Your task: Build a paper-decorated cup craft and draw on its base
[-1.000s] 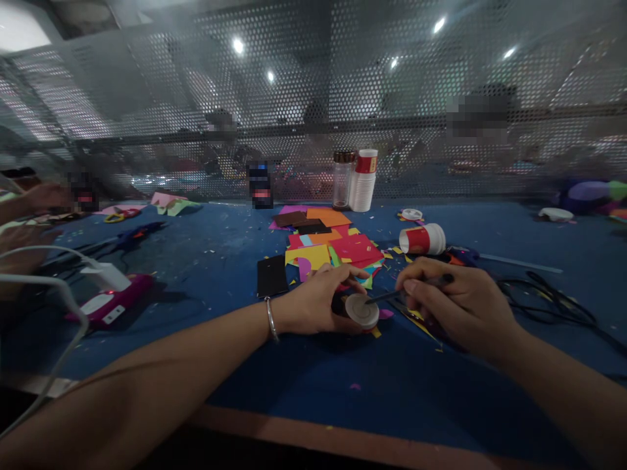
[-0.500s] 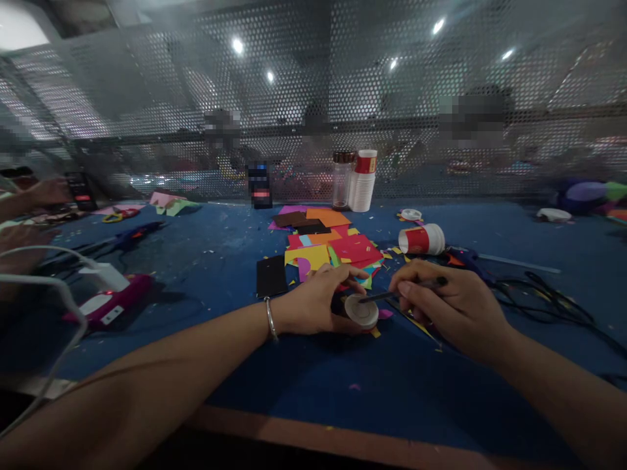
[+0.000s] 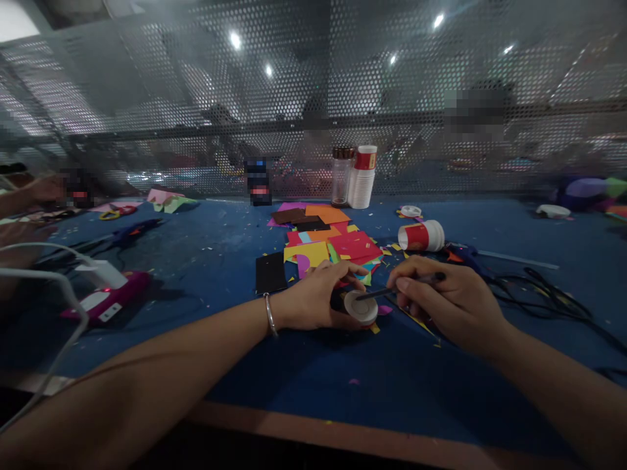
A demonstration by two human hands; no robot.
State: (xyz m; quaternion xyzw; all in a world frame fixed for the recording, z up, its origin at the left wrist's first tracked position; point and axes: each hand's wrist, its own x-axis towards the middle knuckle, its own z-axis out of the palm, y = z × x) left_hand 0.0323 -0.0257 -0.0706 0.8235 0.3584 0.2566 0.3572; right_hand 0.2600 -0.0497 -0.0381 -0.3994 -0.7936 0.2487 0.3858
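Note:
My left hand [image 3: 321,297], a silver bangle on its wrist, is closed around a paper cup [image 3: 361,309]. The cup's white round base faces up toward me and a faint ring shows on it; its side is mostly hidden by the fingers. In my right hand [image 3: 441,294] is a dark pen [image 3: 392,291], gripped between thumb and fingers, its tip at the cup's base. Just beyond both hands lies a pile of coloured paper [image 3: 353,249], with a black card [image 3: 271,274] left of it.
A tipped red-and-white paper cup [image 3: 422,236] lies near a glue gun [image 3: 463,253] and black cable [image 3: 543,297]. Stacked cups [image 3: 362,186] and a clear jar [image 3: 341,183] stand at the back. Leftward are a purple power strip [image 3: 112,297], another glue gun [image 3: 132,232] and a co-worker's hand [image 3: 44,192].
The pen has tilted slightly, its tip shifting a little left across the cup's base. The left hand keeps its hold on the cup; the view shifts slightly.

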